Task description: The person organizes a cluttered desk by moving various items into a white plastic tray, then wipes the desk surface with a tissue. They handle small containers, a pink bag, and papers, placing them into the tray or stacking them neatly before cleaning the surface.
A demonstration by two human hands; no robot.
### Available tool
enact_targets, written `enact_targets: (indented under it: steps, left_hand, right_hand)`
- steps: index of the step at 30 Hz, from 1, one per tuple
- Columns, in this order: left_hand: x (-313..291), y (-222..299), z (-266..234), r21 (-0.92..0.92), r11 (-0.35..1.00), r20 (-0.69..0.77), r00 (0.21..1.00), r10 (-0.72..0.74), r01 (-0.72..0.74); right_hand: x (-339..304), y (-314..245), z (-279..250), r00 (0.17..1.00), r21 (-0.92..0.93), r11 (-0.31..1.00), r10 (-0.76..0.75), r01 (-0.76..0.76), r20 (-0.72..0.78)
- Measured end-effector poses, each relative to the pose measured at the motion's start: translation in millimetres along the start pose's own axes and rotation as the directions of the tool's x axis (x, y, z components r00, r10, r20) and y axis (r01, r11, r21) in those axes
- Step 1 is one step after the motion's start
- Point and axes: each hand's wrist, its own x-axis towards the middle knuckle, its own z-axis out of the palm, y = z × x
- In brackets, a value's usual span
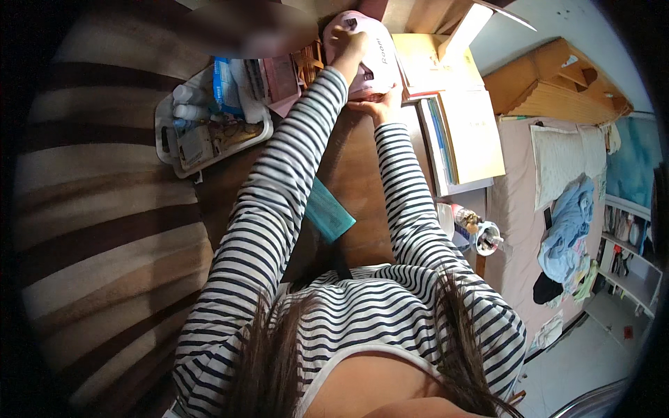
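1. Pink and soft-looking, the pouch [382, 56] (perhaps a cap; its kind is hard to tell) lies beyond the white tray [240, 147], to its upper right.
2. The right hand [383, 106] grasps the pouch's lower edge; the left hand [350, 46] has bent fingers against its face, though whether they pinch I cannot tell.
3. The pouch could twist loose, I judge, if the left hand pulls while the right grips only an edge.
4. A tug rightward, away from the tray, might knock the yellow folders [477, 136]; the striped left sleeve [279, 171], swinging trayward, might topple the white bottles [189, 111].
5. Counted: one pouch, one tray, two white bottles inside it, one teal case [331, 216] to its lower right, at least two yellow folders farther right.
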Motion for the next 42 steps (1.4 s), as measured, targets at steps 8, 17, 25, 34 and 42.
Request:
enact_targets:
  steps: [8,17,25,34,42]
  left_hand:
    - [-243,-47,21,0.441,0.742,0.065,0.843,0.534,-0.505]
    - [-421,-109,43,0.230,0.882,0.770,0.631,0.093,-0.411]
    - [-432,-101,85,0.091,0.816,0.870,0.445,0.213,-0.570]
    - [-425,-141,-33,-0.064,0.212,0.791,0.179,-0.585,0.975]
    - [-486,-88,-66,-0.695,0.441,0.428,0.820,-0.380,0.568]
  right_hand:
    - [-106,80,-132,0.795,-0.527,0.655,-0.603,0.541,0.066]
    - [-289,82,-293,0.827,-0.802,0.581,-0.512,0.135,-0.231]
    - [-304,35,-336,0.359,-0.956,-0.274,-0.886,0.107,0.294]
    - [-340,64,-251,0.949,-0.561,0.765,-0.241,0.316,0.205]
    - [-324,113,-230,0.940,-0.213,0.977,0.043,0.032,0.338]
